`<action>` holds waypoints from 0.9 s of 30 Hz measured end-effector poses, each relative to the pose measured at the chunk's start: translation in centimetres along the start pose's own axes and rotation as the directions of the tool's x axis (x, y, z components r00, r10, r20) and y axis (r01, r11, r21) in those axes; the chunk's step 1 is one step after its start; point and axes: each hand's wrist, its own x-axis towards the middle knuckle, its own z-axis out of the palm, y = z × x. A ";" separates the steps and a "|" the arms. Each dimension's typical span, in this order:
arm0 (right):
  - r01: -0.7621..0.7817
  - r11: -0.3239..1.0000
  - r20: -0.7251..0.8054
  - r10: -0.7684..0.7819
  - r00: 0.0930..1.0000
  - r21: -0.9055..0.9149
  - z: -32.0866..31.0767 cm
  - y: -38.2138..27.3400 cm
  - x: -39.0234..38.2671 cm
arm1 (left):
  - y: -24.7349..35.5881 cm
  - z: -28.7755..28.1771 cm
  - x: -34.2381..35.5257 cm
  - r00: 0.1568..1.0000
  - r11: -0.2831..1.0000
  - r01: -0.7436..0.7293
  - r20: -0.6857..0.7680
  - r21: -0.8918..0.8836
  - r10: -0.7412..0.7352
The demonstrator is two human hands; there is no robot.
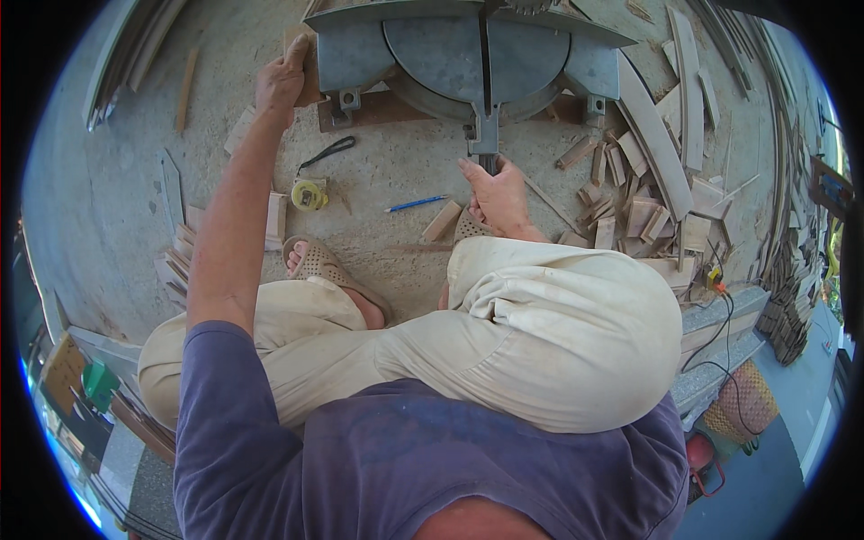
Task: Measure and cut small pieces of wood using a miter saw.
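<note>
A grey metal mitre saw base (pixel 432 63) stands on the concrete floor in front of me, with a long dark slot down its round table. Part of a toothed saw blade (pixel 529 4) shows at the top edge. At the base's left end, my left hand (pixel 281 83) grips a brown wooden board (pixel 310 72), thumb along it. The board's far part is hidden by the saw. My right hand (pixel 500 196) is closed round the dark handle (pixel 489 164) at the front of the saw's table arm. Its fingertips curl underneath, partly out of sight.
A yellow tape measure (pixel 310 194) with a black strap and a blue pencil (pixel 416 204) lie before my feet. Wood offcuts (pixel 643 216) pile up on the right. Long strips (pixel 135 45) lie far left. A cable (pixel 727 306) runs near a woven basket (pixel 742 400).
</note>
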 end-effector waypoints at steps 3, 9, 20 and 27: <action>-0.069 0.982 0.158 0.041 0.987 0.177 -0.8 1.3 1.0 | 0.0 0.0 -0.1 1.000 1.000 -0.003 -0.005 -0.012 0.003; -0.279 0.855 0.588 -0.037 0.808 0.438 -3.2 1.3 2.0 | 0.6 0.1 -0.9 1.000 0.999 0.003 -0.010 -0.055 -0.004; -0.303 0.889 0.539 0.077 0.839 0.344 -2.0 0.6 2.4 | 1.5 0.4 -2.3 0.992 0.998 -0.030 -0.117 0.050 0.036; -0.132 0.967 0.156 0.099 0.983 0.216 -1.3 0.5 0.6 | 0.8 0.7 -1.4 0.993 0.999 -0.045 -0.106 0.015 0.047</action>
